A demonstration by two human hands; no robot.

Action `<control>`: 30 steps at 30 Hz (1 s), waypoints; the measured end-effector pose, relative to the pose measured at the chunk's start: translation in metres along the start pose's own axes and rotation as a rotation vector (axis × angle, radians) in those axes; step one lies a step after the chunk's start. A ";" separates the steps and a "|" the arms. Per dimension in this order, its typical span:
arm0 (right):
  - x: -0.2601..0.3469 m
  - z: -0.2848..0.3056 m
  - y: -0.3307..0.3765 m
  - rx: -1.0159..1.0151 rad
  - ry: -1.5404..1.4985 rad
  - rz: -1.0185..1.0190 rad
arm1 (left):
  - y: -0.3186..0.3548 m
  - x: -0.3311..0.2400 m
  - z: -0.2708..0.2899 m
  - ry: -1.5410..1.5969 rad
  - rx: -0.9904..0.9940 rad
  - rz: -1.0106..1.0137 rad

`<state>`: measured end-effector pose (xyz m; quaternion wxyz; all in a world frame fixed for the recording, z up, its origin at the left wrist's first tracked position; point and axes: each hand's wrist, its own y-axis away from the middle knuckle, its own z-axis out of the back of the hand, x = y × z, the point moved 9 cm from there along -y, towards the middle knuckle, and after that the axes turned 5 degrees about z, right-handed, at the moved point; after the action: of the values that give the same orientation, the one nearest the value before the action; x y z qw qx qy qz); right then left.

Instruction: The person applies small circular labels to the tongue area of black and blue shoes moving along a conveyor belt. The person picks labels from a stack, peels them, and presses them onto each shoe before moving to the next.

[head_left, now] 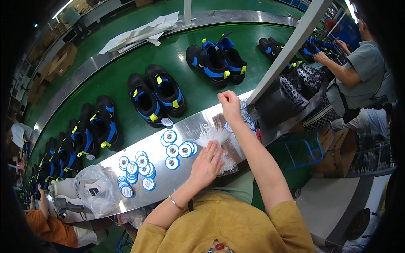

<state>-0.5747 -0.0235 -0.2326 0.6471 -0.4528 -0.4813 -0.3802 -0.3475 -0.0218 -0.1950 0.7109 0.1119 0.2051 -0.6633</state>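
My left hand [206, 163] lies flat, fingers stretched, against a fanned bundle of thin white plastic strands [212, 134] at the metal ledge's near edge. Part of the bundle sits in a clear plastic bag [229, 165] beneath that hand. My right hand [230, 106] is raised over the ledge, fingertips pinched together; whatever they hold, if anything, is too small to make out. Round blue-rimmed tags [185, 149] lie in loose groups left of the bundle, and more tags [244, 116] are heaped under my right forearm. A pair of black-and-blue shoes [211, 63] stands just beyond my right hand.
More shoe pairs [158, 95] line the green conveyor [122, 67]. A slanting white post [291, 46] rises at right, beside black patterned boots [291, 90]. Red-handled pliers [258, 135] lie near my right forearm. A clear bag [97, 189] sits left. Co-workers sit at both ends.
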 end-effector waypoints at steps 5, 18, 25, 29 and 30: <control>-0.003 -0.035 0.027 0.457 0.271 0.147 | -0.005 -0.005 0.000 -0.018 0.013 -0.033; 0.066 0.030 0.006 0.154 -0.603 -0.225 | -0.006 -0.005 0.026 0.002 -0.168 0.015; 0.038 0.034 0.044 0.307 -0.426 -0.411 | 0.008 0.070 0.069 -0.155 -0.316 0.301; 0.038 0.025 0.056 0.346 -0.330 -0.429 | 0.005 0.077 0.056 -0.168 -0.186 0.361; 0.039 0.021 0.058 0.369 -0.294 -0.401 | 0.005 0.078 0.057 -0.163 -0.207 0.370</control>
<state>-0.5169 0.0116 -0.2053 0.5540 -0.2738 -0.7103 -0.3370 -0.3316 -0.1154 -0.1791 0.8423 0.0200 0.1901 -0.5040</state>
